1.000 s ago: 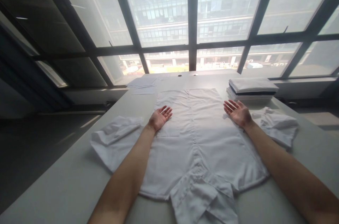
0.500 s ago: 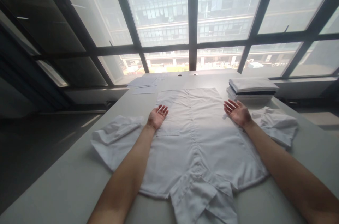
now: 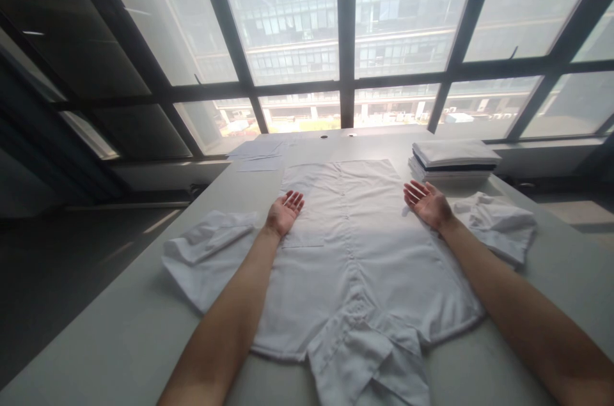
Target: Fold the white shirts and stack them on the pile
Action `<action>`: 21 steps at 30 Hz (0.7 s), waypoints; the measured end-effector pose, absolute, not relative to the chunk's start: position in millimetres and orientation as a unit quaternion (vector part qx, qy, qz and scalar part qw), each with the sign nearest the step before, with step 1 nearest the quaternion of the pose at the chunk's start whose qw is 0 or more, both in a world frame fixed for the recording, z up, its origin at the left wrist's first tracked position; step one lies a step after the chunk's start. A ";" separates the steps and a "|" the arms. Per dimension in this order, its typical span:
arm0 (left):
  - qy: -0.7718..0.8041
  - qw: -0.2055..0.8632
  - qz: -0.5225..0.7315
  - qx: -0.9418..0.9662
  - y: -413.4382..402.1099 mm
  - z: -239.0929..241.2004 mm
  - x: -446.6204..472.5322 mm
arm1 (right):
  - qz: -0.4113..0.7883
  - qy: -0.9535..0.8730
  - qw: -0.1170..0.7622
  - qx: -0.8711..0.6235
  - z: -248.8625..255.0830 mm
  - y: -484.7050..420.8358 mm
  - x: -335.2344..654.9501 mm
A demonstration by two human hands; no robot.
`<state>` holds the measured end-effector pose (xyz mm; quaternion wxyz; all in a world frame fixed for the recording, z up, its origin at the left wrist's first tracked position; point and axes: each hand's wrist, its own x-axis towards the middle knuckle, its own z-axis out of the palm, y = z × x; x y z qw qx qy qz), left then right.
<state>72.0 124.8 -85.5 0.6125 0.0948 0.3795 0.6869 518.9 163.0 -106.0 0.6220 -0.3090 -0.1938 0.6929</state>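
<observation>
White shirt (image 3: 384, 240) spread out in the middle of the pale table (image 3: 144, 316), button line up the centre. Left hand (image 3: 285, 213) at one side edge, palm up, open with fingers a bit curled, nothing in its grip. Same deal for the right hand (image 3: 426, 204) at the opposite edge, loosely open, palm up, no hold on anything. Can't tell about actual contact with the shirt, tbh. Folded stack (image 3: 455, 155) just past the right hand
</observation>
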 end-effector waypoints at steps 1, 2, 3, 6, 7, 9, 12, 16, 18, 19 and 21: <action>0.380 0.612 0.687 0.097 125.0 -85.7 71.8 | 0.694 -0.193 0.621 -0.309 -105.9 163.0 518.7; 0.380 0.611 0.687 0.098 125.1 -86.0 71.7 | 0.694 -0.193 0.621 -0.310 -105.8 163.0 518.4; 0.380 0.612 0.687 0.100 125.2 -86.2 71.4 | 0.693 -0.192 0.621 -0.311 -105.7 163.0 518.2; 0.379 0.614 0.685 0.102 125.6 -87.0 70.9 | 0.691 -0.188 0.623 -0.314 -105.7 163.2 517.6; 0.379 0.614 0.685 0.103 125.7 -87.2 70.7 | 0.691 -0.188 0.623 -0.315 -105.7 163.2 517.4; 0.379 0.613 0.685 0.105 126.0 -87.5 70.6 | 0.692 -0.188 0.622 -0.315 -105.6 163.4 517.3; 0.378 0.613 0.686 0.104 126.3 -87.6 70.7 | 0.693 -0.188 0.620 -0.315 -105.3 163.4 517.3; 0.378 0.614 0.686 0.101 126.2 -87.7 70.8 | 0.694 -0.185 0.620 -0.316 -104.5 163.1 516.8; 0.376 0.614 0.686 0.103 126.2 -88.1 70.5 | 0.694 -0.186 0.620 -0.316 -104.2 162.8 516.5; 0.375 0.614 0.686 0.105 126.3 -88.4 70.4 | 0.693 -0.187 0.621 -0.316 -104.2 162.7 516.4; 0.374 0.614 0.687 0.106 126.3 -88.7 70.2 | 0.692 -0.188 0.621 -0.317 -104.2 162.5 516.2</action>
